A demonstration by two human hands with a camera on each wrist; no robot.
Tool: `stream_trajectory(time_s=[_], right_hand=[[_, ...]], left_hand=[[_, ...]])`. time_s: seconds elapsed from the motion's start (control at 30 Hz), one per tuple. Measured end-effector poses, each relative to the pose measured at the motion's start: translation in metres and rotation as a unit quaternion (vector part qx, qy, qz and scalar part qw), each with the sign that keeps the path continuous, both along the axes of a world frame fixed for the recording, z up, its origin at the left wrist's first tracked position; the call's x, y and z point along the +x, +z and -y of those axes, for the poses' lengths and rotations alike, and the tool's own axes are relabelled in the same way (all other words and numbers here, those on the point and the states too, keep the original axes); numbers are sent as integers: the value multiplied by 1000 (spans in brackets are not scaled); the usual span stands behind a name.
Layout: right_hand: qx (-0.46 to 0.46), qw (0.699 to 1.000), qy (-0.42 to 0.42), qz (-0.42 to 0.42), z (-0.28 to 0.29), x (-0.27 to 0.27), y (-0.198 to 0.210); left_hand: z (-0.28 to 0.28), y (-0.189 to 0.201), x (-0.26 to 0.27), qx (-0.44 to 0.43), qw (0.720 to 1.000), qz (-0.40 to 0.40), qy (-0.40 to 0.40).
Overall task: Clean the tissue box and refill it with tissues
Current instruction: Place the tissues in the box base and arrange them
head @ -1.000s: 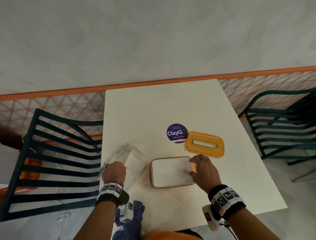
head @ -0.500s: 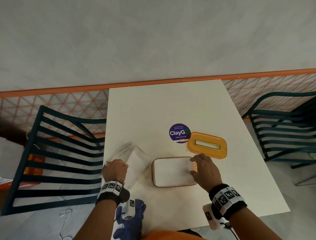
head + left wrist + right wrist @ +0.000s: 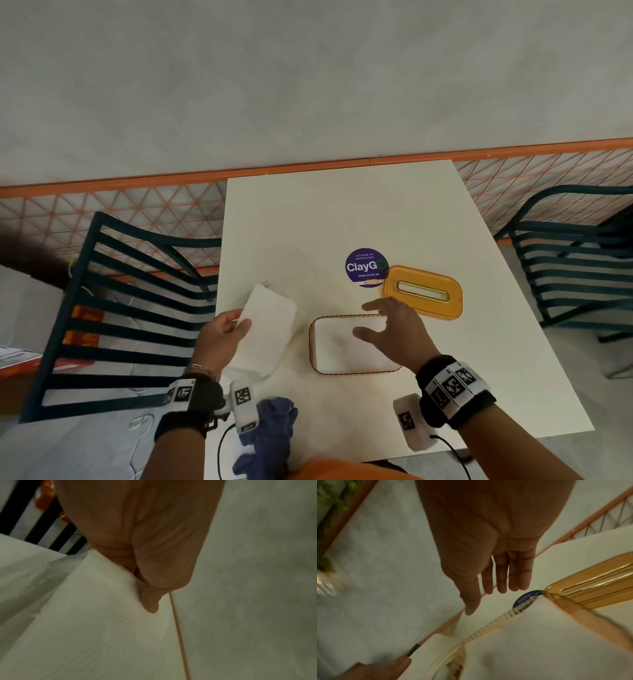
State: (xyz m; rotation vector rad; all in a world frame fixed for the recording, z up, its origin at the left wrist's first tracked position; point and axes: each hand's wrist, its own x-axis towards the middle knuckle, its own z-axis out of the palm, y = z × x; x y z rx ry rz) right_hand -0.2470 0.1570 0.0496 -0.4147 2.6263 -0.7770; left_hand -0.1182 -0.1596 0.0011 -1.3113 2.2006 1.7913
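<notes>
The tissue box base (image 3: 339,349) lies near the table's front, filled with white tissues, its rim ribbed (image 3: 494,626). Its amber lid (image 3: 423,292) (image 3: 594,586) with a slot lies behind it to the right. My left hand (image 3: 224,334) (image 3: 150,601) grips a white stack of tissues (image 3: 265,329) (image 3: 102,622) lifted off the table, left of the base, thumb on top. My right hand (image 3: 387,327) (image 3: 489,595) hovers over the base's right half, fingers spread and straight, holding nothing.
A blue cloth (image 3: 270,435) lies at the table's (image 3: 308,219) front edge. A round purple ClayGo sticker (image 3: 365,268) is behind the base. Dark slatted chairs stand at the left (image 3: 130,308) and right (image 3: 575,270). An orange mesh railing (image 3: 102,212) runs behind.
My left hand has lifted the tissue stack out of its clear wrapper and turned it toward the base. My right hand has risen off the base's right edge and opened.
</notes>
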Motion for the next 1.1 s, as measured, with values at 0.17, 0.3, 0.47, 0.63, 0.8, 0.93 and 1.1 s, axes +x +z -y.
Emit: stream_trajectory(time_s=[0.17, 0.3, 0.47, 0.63, 0.8, 0.93, 1.1], right_hand=[[-81, 985, 45, 147, 30, 4, 18], [-192, 922, 53, 334, 56, 9, 31], [-348, 853, 39, 386, 69, 10, 49], [-395, 865, -78, 299, 52, -4, 56], [-366, 887, -66, 274, 18, -8, 59], [-364, 900, -86, 224, -1, -7, 54], [-338, 921, -81, 178, -12, 1, 31]], left_hand=[[3, 31, 18, 139, 987, -71, 43], [-11, 50, 14, 256, 954, -151, 36], [-55, 59, -9, 286, 942, -172, -31], [-88, 54, -28, 250, 954, -161, -48], [-110, 59, -40, 216, 962, -146, -76], [-128, 66, -46, 191, 968, -136, -91], [-148, 59, -49, 105, 979, -126, -121]])
